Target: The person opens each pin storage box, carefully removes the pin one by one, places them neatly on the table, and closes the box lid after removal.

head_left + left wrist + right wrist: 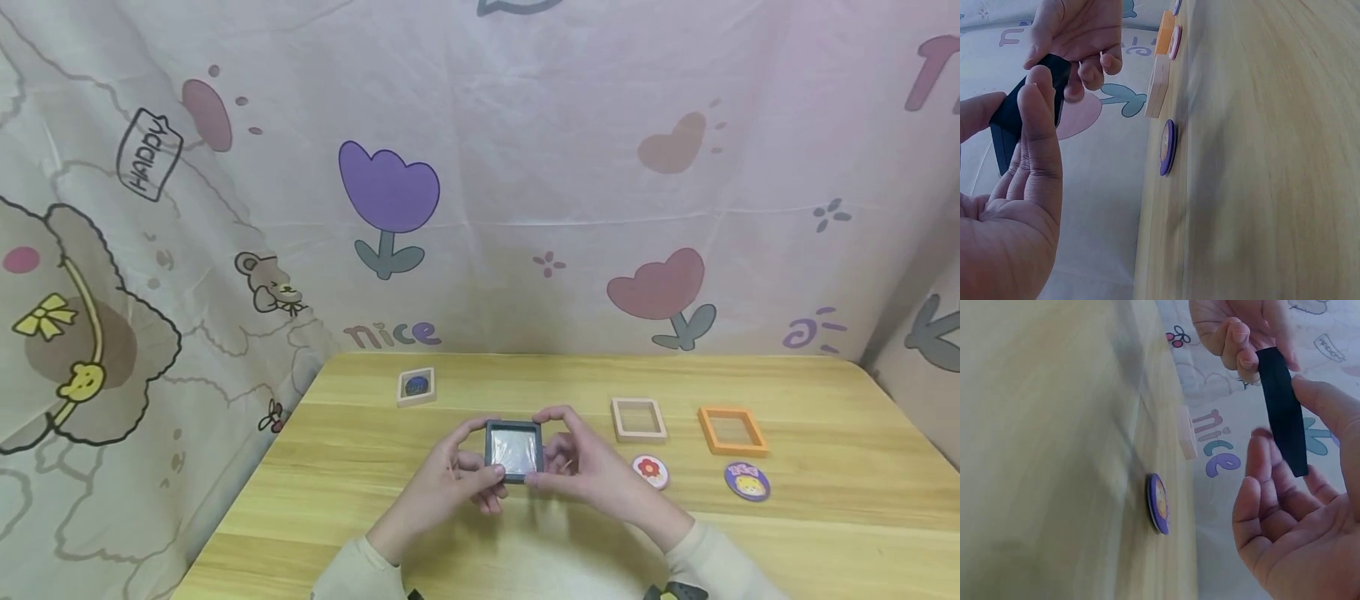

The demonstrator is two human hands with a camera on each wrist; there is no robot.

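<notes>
A black square frame (514, 451) with a clear, shiny film window is held above the table between both hands. My left hand (453, 475) grips its left side, the thumb at the lower left corner. On the opposite side, my right hand (588, 467) pinches it between thumb and index finger, at the lower and upper right corners. Edge-on, the black frame (1283, 412) looks thick in the right wrist view. A round purple badge (1168, 148) lies on the table near the hands in the left wrist view; the same kind of badge (1158, 504) shows in the right wrist view.
On the wooden table (300, 517), a pale frame (401, 398) with a dark blue round piece sits back left. At right lie a pale pink frame (617, 423), an orange frame (707, 433), a red-flower badge (650, 472) and a purple badge (747, 482). A printed curtain (525, 167) hangs behind.
</notes>
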